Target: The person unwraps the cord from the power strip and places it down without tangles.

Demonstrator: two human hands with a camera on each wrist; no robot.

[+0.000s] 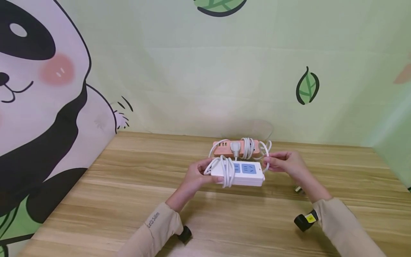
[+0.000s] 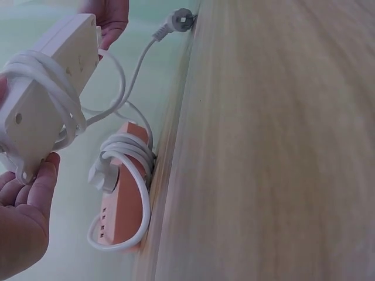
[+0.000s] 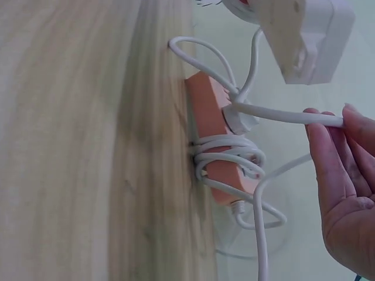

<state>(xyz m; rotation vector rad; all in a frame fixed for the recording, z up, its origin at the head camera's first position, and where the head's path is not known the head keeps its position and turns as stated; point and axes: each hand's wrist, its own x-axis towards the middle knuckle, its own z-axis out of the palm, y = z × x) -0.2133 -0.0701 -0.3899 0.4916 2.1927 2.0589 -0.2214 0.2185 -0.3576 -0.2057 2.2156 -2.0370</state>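
My left hand (image 1: 194,177) grips the left end of a white power strip (image 1: 247,180) with blue socket panels, held above the table. White cable (image 1: 227,171) is wound around that end of the strip. At its right, my right hand (image 1: 287,164) pinches a length of the white cable between thumb and fingers; the right wrist view shows this pinch on the cable (image 3: 293,116). Behind lies an orange power strip (image 1: 221,149) with its own white cable wrapped round it and a white plug (image 1: 235,147) on it.
A wooden table (image 1: 128,200) runs back to a light green wall cloth (image 1: 192,89) with a panda and leaves. In the left wrist view, a grey-white plug (image 2: 180,20) lies near the table's back edge. A small object (image 1: 299,190) is partly behind my right forearm.
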